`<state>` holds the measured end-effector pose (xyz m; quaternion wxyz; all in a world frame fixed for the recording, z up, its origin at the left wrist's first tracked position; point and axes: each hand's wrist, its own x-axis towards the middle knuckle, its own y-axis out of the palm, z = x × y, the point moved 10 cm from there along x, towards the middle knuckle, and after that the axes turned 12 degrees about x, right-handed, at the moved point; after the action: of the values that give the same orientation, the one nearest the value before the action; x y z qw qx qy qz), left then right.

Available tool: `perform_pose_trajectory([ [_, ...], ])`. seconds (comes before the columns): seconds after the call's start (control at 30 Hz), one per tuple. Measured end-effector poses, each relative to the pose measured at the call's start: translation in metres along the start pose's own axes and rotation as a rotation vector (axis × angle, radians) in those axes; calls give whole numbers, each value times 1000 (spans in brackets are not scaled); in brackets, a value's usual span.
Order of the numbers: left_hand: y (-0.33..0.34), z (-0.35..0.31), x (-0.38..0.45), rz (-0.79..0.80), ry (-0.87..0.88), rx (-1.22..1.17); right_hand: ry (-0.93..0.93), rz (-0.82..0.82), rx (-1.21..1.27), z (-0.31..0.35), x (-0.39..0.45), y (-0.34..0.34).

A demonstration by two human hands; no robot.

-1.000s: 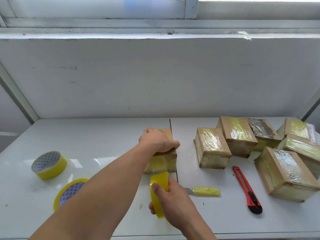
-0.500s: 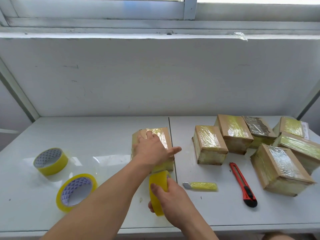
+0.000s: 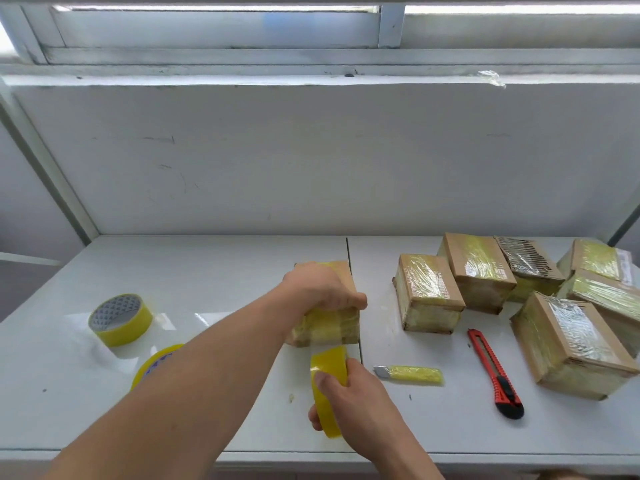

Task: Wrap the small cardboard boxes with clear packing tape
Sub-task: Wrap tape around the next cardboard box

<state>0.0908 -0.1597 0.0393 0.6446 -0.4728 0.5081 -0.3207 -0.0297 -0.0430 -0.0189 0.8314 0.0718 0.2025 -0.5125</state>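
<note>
In the head view, the left hand (image 3: pixel 322 289) is gripping the cardboard box (image 3: pixel 329 320) at mid-table, while the right hand (image 3: pixel 349 396) is clutching the tape roll (image 3: pixel 327 386) just before it. The stretched strip could wrinkle if tension slackens. The white table (image 3: pixel 207 271) is standing under a window (image 3: pixel 214 26).

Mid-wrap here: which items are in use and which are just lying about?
In use: left hand gripping box; right hand holding tape roll.
Lying about: two spare rolls, red cutter, small blade, wrapped boxes.
</note>
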Motion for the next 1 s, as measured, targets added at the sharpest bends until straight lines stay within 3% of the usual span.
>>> perform_pose_trajectory([
  [0.17,-14,-3,-14,132,26,-54,22,-27,33,-1,-8,-4],
  [0.33,-7,3,-22,384,0,-97,35,-9,99,3,-12,1],
  [0.6,-14,13,-13,445,-1,-112,17,72,127,21,-21,4],
  [0.7,-25,17,0,332,41,-44,-18,53,147,32,-16,0],
  [0.83,-44,11,19,49,125,53,-61,18,147,44,-2,-2],
  [1.0,-67,15,22,-482,188,90,-48,1,203,44,15,-4],
])
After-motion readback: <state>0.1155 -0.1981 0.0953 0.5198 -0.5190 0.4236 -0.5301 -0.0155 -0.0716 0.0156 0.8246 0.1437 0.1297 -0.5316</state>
